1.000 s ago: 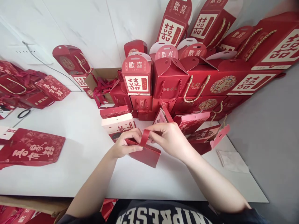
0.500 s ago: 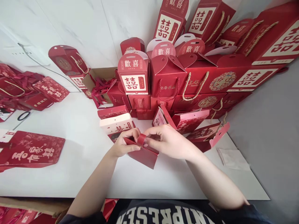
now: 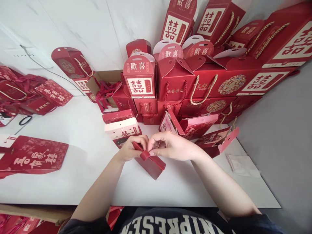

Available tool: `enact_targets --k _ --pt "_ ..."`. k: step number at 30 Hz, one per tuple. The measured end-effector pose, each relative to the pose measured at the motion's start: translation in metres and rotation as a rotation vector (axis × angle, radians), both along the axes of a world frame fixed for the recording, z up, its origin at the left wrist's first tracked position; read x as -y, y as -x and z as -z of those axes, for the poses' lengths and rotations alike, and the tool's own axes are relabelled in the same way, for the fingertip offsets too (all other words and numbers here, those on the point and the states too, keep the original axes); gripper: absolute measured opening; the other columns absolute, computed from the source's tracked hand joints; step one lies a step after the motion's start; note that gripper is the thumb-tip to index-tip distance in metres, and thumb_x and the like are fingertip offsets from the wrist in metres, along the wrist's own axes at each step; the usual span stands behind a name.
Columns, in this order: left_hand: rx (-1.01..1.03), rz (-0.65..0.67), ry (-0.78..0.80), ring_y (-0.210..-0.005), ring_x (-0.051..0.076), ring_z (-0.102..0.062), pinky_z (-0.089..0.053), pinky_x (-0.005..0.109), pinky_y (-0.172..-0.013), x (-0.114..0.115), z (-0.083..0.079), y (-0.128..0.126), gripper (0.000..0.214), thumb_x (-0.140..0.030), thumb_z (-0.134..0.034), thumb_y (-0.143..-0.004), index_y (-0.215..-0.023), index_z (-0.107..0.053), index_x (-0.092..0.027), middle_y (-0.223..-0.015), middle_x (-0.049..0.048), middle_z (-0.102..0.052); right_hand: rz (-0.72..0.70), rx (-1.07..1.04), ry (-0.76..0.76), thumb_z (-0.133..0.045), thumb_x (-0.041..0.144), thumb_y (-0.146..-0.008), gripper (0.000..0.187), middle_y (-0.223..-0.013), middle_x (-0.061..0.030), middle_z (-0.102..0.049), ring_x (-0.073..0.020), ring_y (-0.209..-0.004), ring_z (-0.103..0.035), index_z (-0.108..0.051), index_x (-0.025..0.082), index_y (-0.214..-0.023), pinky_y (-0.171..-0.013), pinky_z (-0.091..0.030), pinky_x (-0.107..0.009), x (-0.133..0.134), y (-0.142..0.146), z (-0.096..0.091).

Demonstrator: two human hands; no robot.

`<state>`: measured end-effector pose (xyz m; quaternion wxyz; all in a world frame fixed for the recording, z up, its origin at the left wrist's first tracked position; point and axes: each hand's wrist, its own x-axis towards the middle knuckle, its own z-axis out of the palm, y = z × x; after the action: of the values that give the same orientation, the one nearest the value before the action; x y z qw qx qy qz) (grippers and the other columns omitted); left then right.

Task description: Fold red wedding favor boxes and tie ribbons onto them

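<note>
A small flat red paper bag (image 3: pixel 153 165) lies on the white table (image 3: pixel 80 169) in front of me, tilted toward the lower right. My left hand (image 3: pixel 131 149) pinches its upper left edge. My right hand (image 3: pixel 168 147) pinches the bag's red ribbon handle (image 3: pixel 144 155), now folded down low against the top edge. Both thumbs and forefingers meet over that edge. Just beyond my hands lies a cream and red flat box (image 3: pixel 122 130).
Stacked red gift boxes with rope handles (image 3: pixel 195 81) fill the back and right. Flat red bags (image 3: pixel 34 157) lie at the left, more red bags (image 3: pixel 21 94) at the far left. An open cardboard box of ribbons (image 3: pixel 104 89) stands behind. A folded pink bag (image 3: pixel 214 139) and clear wrapper (image 3: pixel 241 164) lie at right.
The ribbon handle stood up as a loop a second ago; my right hand has pressed it down onto the bag's top edge. The bag has tipped slightly lower.
</note>
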<state>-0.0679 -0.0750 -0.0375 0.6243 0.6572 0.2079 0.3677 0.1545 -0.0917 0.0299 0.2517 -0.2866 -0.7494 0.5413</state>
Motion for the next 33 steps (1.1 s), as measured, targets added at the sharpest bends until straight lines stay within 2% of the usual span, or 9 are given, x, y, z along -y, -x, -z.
enact_targets --k 4,7,9,13,16,18,23,28,33 --pt "0.018 0.022 0.037 -0.065 0.015 -0.059 -0.048 0.027 -0.06 0.0 0.003 -0.007 0.035 -0.031 -0.083 -0.068 -0.067 -0.052 -0.015 -0.073 0.003 -0.058 -0.108 -0.112 0.172 -0.067 0.029 -0.087 0.013 -0.078 -0.0002 -0.064 -0.0121 -0.07 -0.061 -0.066 0.016 -0.088 -0.069 -0.051 -0.026 -0.001 -0.002 0.008" --pt "0.004 -0.04 0.025 -0.076 0.016 -0.062 -0.049 0.026 -0.066 0.001 0.007 -0.011 0.041 -0.029 -0.086 -0.065 -0.091 -0.055 -0.019 -0.086 0.0026 -0.06 -0.114 -0.183 0.302 -0.067 0.036 -0.087 0.022 -0.076 -0.0005 -0.062 -0.0117 -0.067 -0.06 -0.064 0.014 -0.088 -0.068 -0.053 -0.026 0.004 -0.003 0.016" --pt "-0.032 -0.107 -0.039 -0.099 0.021 -0.062 -0.051 0.031 -0.081 0.002 0.006 -0.014 0.059 -0.031 -0.086 -0.065 -0.114 -0.054 -0.023 -0.106 0.0076 -0.061 -0.053 -0.206 0.277 -0.065 0.037 -0.088 0.023 -0.079 -0.0018 -0.063 -0.0121 -0.069 -0.061 -0.064 0.014 -0.088 -0.07 -0.053 -0.027 0.011 -0.004 0.019" --pt "-0.073 -0.308 -0.232 -0.135 0.031 -0.041 -0.038 0.044 -0.109 0.007 -0.001 -0.017 0.082 -0.04 -0.084 -0.067 -0.138 -0.044 -0.028 -0.142 0.0142 -0.046 0.18 -0.178 0.043 -0.059 0.031 -0.094 0.016 -0.084 -0.003 -0.065 -0.0134 -0.077 -0.062 -0.063 0.017 -0.089 -0.07 -0.05 -0.025 0.028 -0.008 0.018" --pt "-0.108 -0.514 -0.379 -0.131 0.03 -0.045 -0.04 0.044 -0.107 0.013 -0.008 -0.018 0.079 -0.039 -0.085 -0.065 -0.135 -0.049 -0.027 -0.14 0.0131 -0.047 0.316 -0.144 -0.181 -0.055 0.027 -0.095 0.013 -0.085 -0.0039 -0.065 -0.0142 -0.077 -0.061 -0.063 0.018 -0.09 -0.068 -0.05 -0.026 0.036 -0.008 0.02" --pt "-0.15 -0.616 -0.457 -0.115 0.027 -0.056 -0.047 0.04 -0.097 0.017 -0.011 -0.018 0.061 -0.032 -0.085 -0.067 -0.123 -0.059 -0.024 -0.124 0.0112 -0.058 0.405 -0.131 -0.369 -0.053 0.023 -0.095 0.011 -0.087 -0.0051 -0.066 -0.0152 -0.079 -0.062 -0.062 0.019 -0.09 -0.068 -0.05 -0.027 0.038 -0.006 0.025" --pt "-0.266 -0.605 -0.549 -0.087 0.021 -0.067 -0.054 0.036 -0.082 0.026 -0.019 -0.017 0.006 -0.021 -0.067 -0.085 -0.088 -0.072 -0.019 -0.089 0.0066 -0.071 0.627 -0.116 -0.657 -0.055 0.016 -0.09 0.008 -0.083 -0.004 -0.067 -0.0158 -0.077 -0.064 -0.061 0.02 -0.088 -0.071 -0.053 -0.028 0.034 0.009 0.039" --pt "-0.382 -0.485 -0.443 -0.092 0.021 -0.064 -0.053 0.032 -0.077 0.041 -0.043 -0.018 0.022 -0.028 -0.052 -0.094 -0.095 -0.071 -0.018 -0.102 0.0095 -0.068 0.781 -0.025 -0.771 -0.055 0.017 -0.089 0.011 -0.077 -0.0027 -0.071 -0.015 -0.067 -0.064 -0.062 0.022 -0.083 -0.066 -0.052 -0.029 0.029 0.023 0.046" --pt "-0.624 -0.694 -0.53 -0.071 0.015 -0.058 -0.046 0.026 -0.067 0.051 -0.058 -0.026 0.012 -0.026 -0.059 -0.091 -0.089 -0.068 -0.019 -0.079 0.0024 -0.064 0.78 0.037 -0.935 -0.057 0.017 -0.089 0.012 -0.074 -0.0013 -0.073 -0.0146 -0.064 -0.066 -0.063 0.022 -0.081 -0.063 -0.047 -0.03 0.026 0.033 0.051"
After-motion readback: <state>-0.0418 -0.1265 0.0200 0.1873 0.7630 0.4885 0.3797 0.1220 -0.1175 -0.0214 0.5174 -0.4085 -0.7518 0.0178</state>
